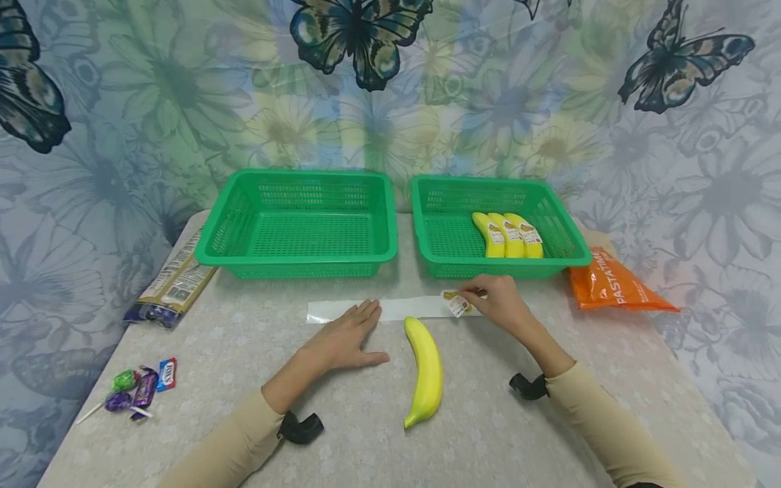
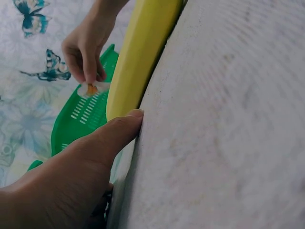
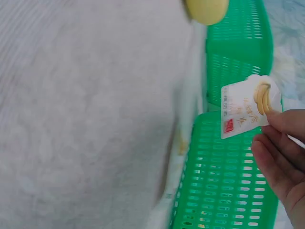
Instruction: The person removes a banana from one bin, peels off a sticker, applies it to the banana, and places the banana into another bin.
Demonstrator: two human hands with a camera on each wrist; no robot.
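In the head view my right hand (image 1: 499, 301) pinches a small banana sticker (image 3: 250, 106) between thumb and fingers, above the right end of a pale backing strip (image 1: 396, 309). The sticker carries a printed bunch of bananas and a red square, as the right wrist view shows. My left hand (image 1: 344, 341) lies flat, fingers straight, with its fingertips on the strip's left part. One yellow banana (image 1: 427, 373) without a sticker lies on the table between the hands, its upper end right at the strip. In the left wrist view the left thumb (image 2: 119, 133) overlaps the banana's end.
Behind the hands stand two green baskets, a bare left one (image 1: 299, 261) and a right one (image 1: 445, 257) holding three labelled bananas (image 1: 514, 237). An orange pasta bag (image 1: 616, 285) lies at right. Leftward are gold-and-blue packets (image 1: 177, 281) and several wrapped sweets (image 1: 145, 388).
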